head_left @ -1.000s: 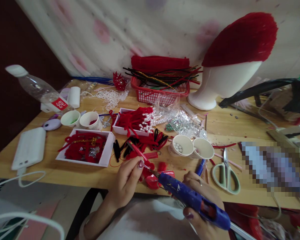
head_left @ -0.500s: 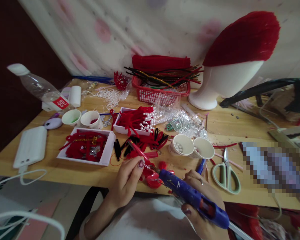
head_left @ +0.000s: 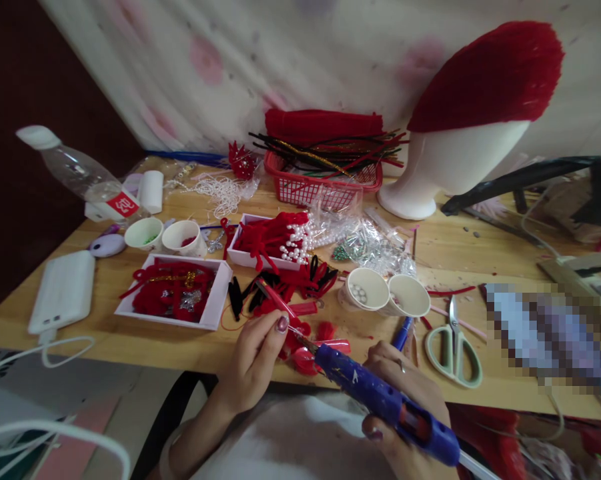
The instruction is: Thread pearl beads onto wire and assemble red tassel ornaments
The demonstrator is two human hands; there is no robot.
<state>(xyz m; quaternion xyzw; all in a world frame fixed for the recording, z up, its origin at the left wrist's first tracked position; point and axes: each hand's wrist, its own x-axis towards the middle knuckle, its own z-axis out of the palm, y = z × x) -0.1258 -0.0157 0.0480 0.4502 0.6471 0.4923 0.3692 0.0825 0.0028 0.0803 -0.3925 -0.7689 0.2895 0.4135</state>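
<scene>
Gluing looks unfinished: left hand [head_left: 254, 360] pinches a thin piece [head_left: 295, 329], right hand [head_left: 416, 381] grips a glue gun [head_left: 365, 383] — 2 left-side boxes [head_left: 217, 300] hold red pieces [head_left: 153, 303].

Wooden desk [head_left: 473, 257]. Directly on it: scissors [head_left: 453, 333], red basket [head_left: 310, 193], white boxes [head_left: 219, 293], paper cups [head_left: 373, 280], white cabled device [head_left: 63, 290].

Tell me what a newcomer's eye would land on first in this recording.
Probably the white foam mannequin head with its fuzzy deep-red covering, at the back right of the wooden table. Next, the blue plastic glue gun in the right hand at the front, its nozzle near the left hand. At the back middle, a red plastic mesh basket bears red, black and gold stems.
</scene>
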